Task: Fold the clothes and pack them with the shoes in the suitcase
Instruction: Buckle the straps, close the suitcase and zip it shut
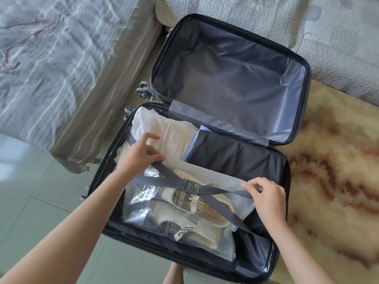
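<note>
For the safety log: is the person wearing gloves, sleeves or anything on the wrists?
No. The left hand and right hand are bare, no gloves, watch or bracelet; the left forearm and right forearm show no sleeves in frame.

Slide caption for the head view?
Left hand and right hand grip grey buckled strap over bagged cream shoes, beside folded white garment and dark garment, in open black suitcase.

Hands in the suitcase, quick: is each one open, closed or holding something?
Left hand: pinches the grey woven suitcase strap, left branch.
Right hand: grips the same strap's right end.
</note>
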`<state>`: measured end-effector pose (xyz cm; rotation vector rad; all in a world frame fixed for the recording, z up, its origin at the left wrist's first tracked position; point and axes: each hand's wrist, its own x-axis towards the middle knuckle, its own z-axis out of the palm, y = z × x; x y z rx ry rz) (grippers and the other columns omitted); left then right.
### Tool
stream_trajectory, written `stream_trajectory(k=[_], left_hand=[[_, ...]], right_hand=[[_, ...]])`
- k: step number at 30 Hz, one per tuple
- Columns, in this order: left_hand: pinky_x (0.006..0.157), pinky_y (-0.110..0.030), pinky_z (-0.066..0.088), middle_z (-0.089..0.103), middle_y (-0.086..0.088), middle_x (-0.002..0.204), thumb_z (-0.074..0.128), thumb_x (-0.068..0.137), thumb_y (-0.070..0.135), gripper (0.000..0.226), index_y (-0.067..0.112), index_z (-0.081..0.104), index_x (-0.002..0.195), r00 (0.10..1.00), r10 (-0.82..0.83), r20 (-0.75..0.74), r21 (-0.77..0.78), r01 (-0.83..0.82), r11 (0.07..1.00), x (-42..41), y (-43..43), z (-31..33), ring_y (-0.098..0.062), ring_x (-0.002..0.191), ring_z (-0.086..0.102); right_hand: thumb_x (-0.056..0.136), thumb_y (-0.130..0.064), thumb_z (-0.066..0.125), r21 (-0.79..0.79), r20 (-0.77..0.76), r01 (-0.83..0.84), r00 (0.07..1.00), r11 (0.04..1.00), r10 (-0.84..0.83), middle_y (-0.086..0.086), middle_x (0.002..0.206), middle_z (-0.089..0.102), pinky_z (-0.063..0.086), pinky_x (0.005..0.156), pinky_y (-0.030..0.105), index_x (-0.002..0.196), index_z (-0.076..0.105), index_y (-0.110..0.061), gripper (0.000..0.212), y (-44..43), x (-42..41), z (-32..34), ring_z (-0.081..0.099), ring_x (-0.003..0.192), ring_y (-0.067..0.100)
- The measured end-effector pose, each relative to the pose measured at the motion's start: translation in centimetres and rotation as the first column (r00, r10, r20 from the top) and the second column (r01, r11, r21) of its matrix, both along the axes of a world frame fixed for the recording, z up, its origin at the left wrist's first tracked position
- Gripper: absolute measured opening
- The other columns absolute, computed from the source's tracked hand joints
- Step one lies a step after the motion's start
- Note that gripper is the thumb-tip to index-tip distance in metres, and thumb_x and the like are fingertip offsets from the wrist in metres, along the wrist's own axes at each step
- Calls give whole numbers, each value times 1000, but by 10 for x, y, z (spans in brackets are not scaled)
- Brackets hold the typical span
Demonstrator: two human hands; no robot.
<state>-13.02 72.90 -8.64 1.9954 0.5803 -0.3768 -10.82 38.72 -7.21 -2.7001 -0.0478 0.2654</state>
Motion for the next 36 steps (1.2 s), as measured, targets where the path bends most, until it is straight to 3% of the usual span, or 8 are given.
stream_trajectory(k=[7,10,14,20,26,29,33,36], left_hand=[[63,-16,47,71,4,75,76,78,11,48,23,47,115,991,66,119,-14,-65,998,-8,-8,0,-5,64,62],[69,-25,49,70,5,77,74,80,10,47,22,47,116,982,117,146,-24,-115,993,-11,-13,-3,-8,66,61],[93,-46,46,67,14,89,70,84,19,45,27,49,123,985,-10,172,152,-17,988,-12,-17,-7,-5,84,61],[105,-46,34,58,1,126,59,91,20,42,25,50,132,951,-132,279,318,38,947,8,-37,20,-22,120,50],[104,-36,38,58,-3,126,59,92,13,31,19,61,123,940,-121,320,232,46,972,36,-53,35,-23,118,52],[99,-26,38,56,-1,127,57,92,9,30,19,62,121,953,-62,297,196,3,981,56,-54,43,-19,116,53],[101,-33,41,57,-1,125,56,91,8,31,19,63,119,937,-109,332,220,35,975,87,-63,55,-18,112,55],[105,-35,36,55,-1,132,55,92,8,33,20,63,121,937,-156,313,234,83,969,113,-77,61,-18,121,50]], right_hand=[[78,-16,77,25,121,37,992,999,-40,-5,69,60,36,77,33,67,64,-18,16,2,-7,-7,50,64,21],[78,-17,77,11,175,50,983,999,-51,-3,68,58,31,76,29,68,64,-16,17,6,-7,-8,48,64,21],[76,-17,79,-12,109,25,994,1000,-24,-4,80,64,38,76,35,78,68,-17,11,6,-5,-8,46,72,18],[84,-13,70,237,64,130,987,963,-150,-11,101,60,40,91,32,99,68,-19,17,7,6,13,45,97,6],[89,-15,60,396,-122,361,932,845,-341,-9,110,52,32,95,27,112,63,-23,24,10,52,24,43,116,17],[90,-15,58,376,-137,347,938,859,-319,-5,112,56,33,98,27,112,64,-21,23,12,76,30,42,115,17],[88,-15,59,370,-121,310,951,876,-286,-2,107,62,42,100,45,110,65,-22,24,11,102,37,53,109,30],[90,-14,57,350,-106,285,959,892,-264,-8,96,53,42,97,38,115,64,-17,27,9,121,44,50,103,27]])
